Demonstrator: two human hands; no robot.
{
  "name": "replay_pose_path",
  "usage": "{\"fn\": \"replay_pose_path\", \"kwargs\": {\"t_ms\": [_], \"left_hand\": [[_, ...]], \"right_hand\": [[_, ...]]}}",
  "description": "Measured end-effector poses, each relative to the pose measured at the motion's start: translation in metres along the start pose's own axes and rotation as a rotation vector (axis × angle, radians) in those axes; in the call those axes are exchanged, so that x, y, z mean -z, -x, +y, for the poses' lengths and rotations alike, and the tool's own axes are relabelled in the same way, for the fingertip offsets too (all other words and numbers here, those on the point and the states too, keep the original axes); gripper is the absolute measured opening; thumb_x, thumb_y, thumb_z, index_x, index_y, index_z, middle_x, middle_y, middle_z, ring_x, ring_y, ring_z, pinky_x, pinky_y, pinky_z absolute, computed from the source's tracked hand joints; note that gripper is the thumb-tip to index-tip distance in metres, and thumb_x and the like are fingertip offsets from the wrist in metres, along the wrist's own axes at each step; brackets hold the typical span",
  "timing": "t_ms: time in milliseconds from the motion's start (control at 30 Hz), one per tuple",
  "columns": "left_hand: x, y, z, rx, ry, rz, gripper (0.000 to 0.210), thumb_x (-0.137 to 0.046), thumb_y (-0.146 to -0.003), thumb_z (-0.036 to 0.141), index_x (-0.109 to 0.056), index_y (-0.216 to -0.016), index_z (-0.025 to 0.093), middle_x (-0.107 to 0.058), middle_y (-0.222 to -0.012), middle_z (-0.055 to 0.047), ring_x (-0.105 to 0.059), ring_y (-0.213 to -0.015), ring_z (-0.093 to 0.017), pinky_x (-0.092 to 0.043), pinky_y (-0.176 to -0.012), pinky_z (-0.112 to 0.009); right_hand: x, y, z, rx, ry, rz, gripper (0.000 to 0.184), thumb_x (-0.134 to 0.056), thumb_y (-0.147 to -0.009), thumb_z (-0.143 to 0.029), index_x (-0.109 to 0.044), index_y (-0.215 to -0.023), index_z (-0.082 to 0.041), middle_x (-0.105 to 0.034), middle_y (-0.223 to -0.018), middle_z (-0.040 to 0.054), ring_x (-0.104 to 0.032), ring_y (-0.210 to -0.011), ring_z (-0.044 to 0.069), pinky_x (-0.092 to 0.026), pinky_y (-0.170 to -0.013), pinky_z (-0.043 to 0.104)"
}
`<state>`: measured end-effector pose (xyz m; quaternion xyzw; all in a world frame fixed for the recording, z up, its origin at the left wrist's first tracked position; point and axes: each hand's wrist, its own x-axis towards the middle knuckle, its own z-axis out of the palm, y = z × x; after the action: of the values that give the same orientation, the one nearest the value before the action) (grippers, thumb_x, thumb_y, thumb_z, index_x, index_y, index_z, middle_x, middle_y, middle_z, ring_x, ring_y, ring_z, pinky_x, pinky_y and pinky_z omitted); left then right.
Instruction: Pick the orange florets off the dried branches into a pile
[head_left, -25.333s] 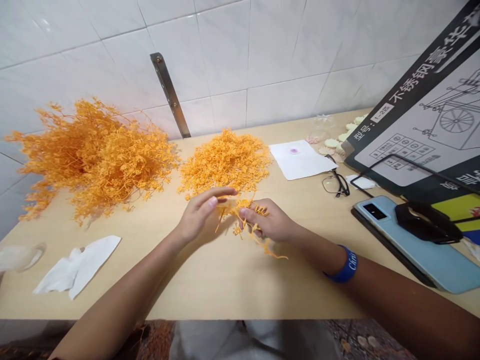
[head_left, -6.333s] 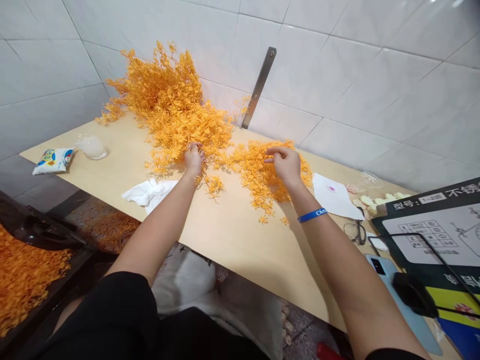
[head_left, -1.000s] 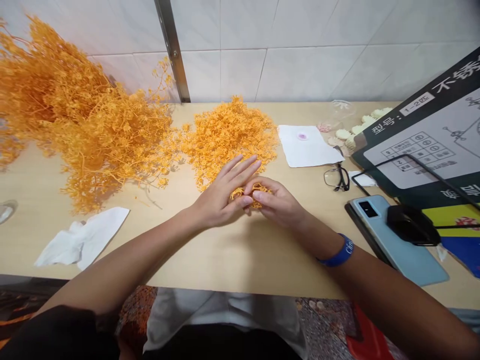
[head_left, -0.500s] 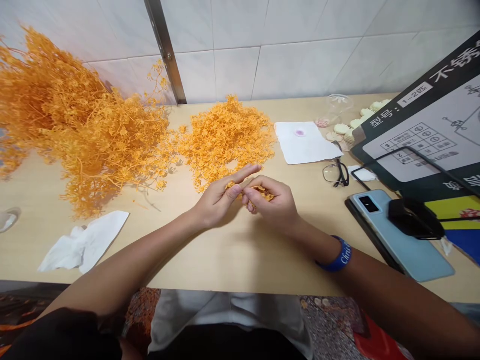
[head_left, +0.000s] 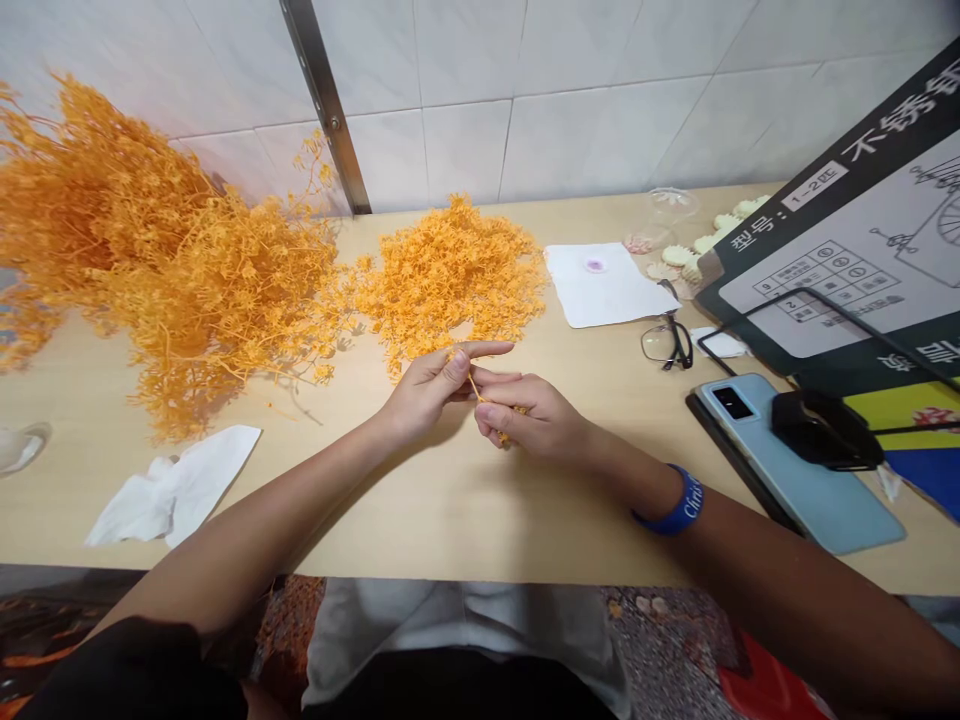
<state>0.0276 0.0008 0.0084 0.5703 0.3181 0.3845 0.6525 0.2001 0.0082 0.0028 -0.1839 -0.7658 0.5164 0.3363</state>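
A thin orange flower stem [head_left: 475,386] runs between my two hands at the middle of the table. My left hand [head_left: 426,392] pinches its upper end between thumb and fingers, the forefinger stretched out to the right. With closed fingers, my right hand [head_left: 534,418] grips the lower end, and bits of orange blossom show in its palm. Just beyond the hands lies a heap of small orange flowers [head_left: 457,270]. Farther left spreads a big bunch of orange flower sprays [head_left: 187,260] on long stems.
A crumpled white tissue [head_left: 176,485] lies front left. To the right are a white paper sheet [head_left: 604,295], eyeglasses [head_left: 679,345], a light blue phone [head_left: 817,500], and a printed box [head_left: 847,230]. Pale flower heads [head_left: 705,245] sit at the back, against the tiled wall [head_left: 465,150].
My right hand has drawn slightly down and away from my left, and a bare length of stem now shows between them. The view has shifted slightly.
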Motion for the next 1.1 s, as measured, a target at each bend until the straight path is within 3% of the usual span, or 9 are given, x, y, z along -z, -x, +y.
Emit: {"fn": "replay_pose_path", "kwargs": {"t_ms": [200,333,433,533,667,800,933,1000,1100], "left_hand": [[0.021,-0.008,0.014,-0.156,-0.245,0.394,0.052,-0.040,-0.095,0.061,-0.063,-0.105,0.015,-0.054,-0.045,0.003,-0.067,-0.056,-0.017,-0.054,-0.060,-0.026],[0.038,-0.009,0.013,-0.255,-0.602,0.517,0.040,-0.051,-0.092,0.028,-0.052,-0.132,0.020,-0.072,-0.089,-0.004,-0.067,-0.074,-0.014,-0.053,-0.071,-0.026],[0.045,-0.010,0.004,-0.297,-0.817,0.506,0.059,-0.048,-0.082,0.010,-0.044,-0.140,0.023,-0.068,-0.117,-0.007,-0.066,-0.094,-0.016,-0.052,-0.082,-0.029],[0.047,-0.010,0.000,-0.374,-1.008,0.538,0.057,-0.048,-0.075,0.006,-0.054,-0.129,0.021,-0.064,-0.125,-0.006,-0.059,-0.113,-0.020,-0.046,-0.099,-0.036],[0.044,-0.009,0.002,-0.393,-1.123,0.694,0.026,-0.052,-0.073,0.008,-0.063,-0.093,0.020,-0.069,-0.099,-0.005,-0.061,-0.097,-0.021,-0.048,-0.090,-0.034],[0.044,-0.008,0.002,-0.318,-1.192,0.685,0.015,-0.053,-0.074,0.008,-0.062,-0.076,0.020,-0.068,-0.078,-0.001,-0.062,-0.077,-0.019,-0.048,-0.077,-0.032],[0.046,-0.009,-0.003,-0.319,-1.222,0.669,0.019,-0.053,-0.083,0.013,-0.071,-0.086,0.020,-0.074,-0.089,-0.003,-0.067,-0.086,-0.021,-0.049,-0.084,-0.035],[0.048,-0.009,-0.004,-0.369,-1.226,0.640,0.025,-0.049,-0.090,0.016,-0.073,-0.096,0.021,-0.075,-0.097,-0.004,-0.068,-0.093,-0.021,-0.049,-0.090,-0.037],[0.046,-0.010,-0.004,-0.473,-1.214,0.592,0.033,-0.041,-0.096,0.016,-0.070,-0.111,0.020,-0.072,-0.115,-0.006,-0.065,-0.109,-0.020,-0.044,-0.103,-0.040]], "right_hand": [[-0.003,0.003,-0.005,0.115,0.085,-0.139,0.040,-0.046,-0.097,-0.033,-0.055,-0.061,-0.018,-0.052,-0.055,-0.0007,-0.047,-0.051,0.009,-0.041,-0.054,0.023],[0.002,0.003,0.002,0.009,-0.035,0.044,0.038,-0.050,-0.095,-0.041,-0.067,-0.071,-0.018,-0.062,-0.081,0.0063,-0.056,-0.065,0.013,-0.047,-0.057,0.026],[0.009,0.001,0.007,0.013,-0.039,0.234,0.038,-0.054,-0.093,-0.048,-0.075,-0.075,-0.021,-0.057,-0.096,0.0076,-0.056,-0.081,0.016,-0.051,-0.071,0.031],[0.013,0.000,0.006,0.004,0.027,0.335,0.039,-0.056,-0.091,-0.051,-0.077,-0.074,-0.022,-0.049,-0.082,0.0049,-0.052,-0.081,0.017,-0.048,-0.078,0.033],[0.013,0.000,0.007,-0.124,0.041,0.293,0.041,-0.056,-0.090,-0.053,-0.078,-0.078,-0.020,-0.050,-0.065,0.0014,-0.049,-0.063,0.014,-0.045,-0.068,0.032],[0.010,0.000,0.015,-0.139,-0.085,0.405,0.039,-0.062,-0.085,-0.057,-0.078,-0.083,-0.021,-0.067,-0.078,0.0043,-0.062,-0.080,0.018,-0.049,-0.079,0.032],[0.009,0.000,0.020,-0.222,-0.243,0.499,0.039,-0.070,-0.078,-0.058,-0.077,-0.089,-0.021,-0.066,-0.080,0.0035,-0.062,-0.069,0.015,-0.052,-0.061,0.028],[0.009,0.000,0.020,-0.269,-0.329,0.488,0.040,-0.072,-0.076,-0.057,-0.076,-0.092,-0.020,-0.060,-0.073,0.0010,-0.055,-0.055,0.011,-0.047,-0.047,0.025],[0.009,0.000,0.018,-0.272,-0.393,0.470,0.035,-0.074,-0.077,-0.051,-0.074,-0.095,-0.021,-0.053,-0.069,-0.0018,-0.051,-0.051,0.008,-0.046,-0.042,0.022]]}}
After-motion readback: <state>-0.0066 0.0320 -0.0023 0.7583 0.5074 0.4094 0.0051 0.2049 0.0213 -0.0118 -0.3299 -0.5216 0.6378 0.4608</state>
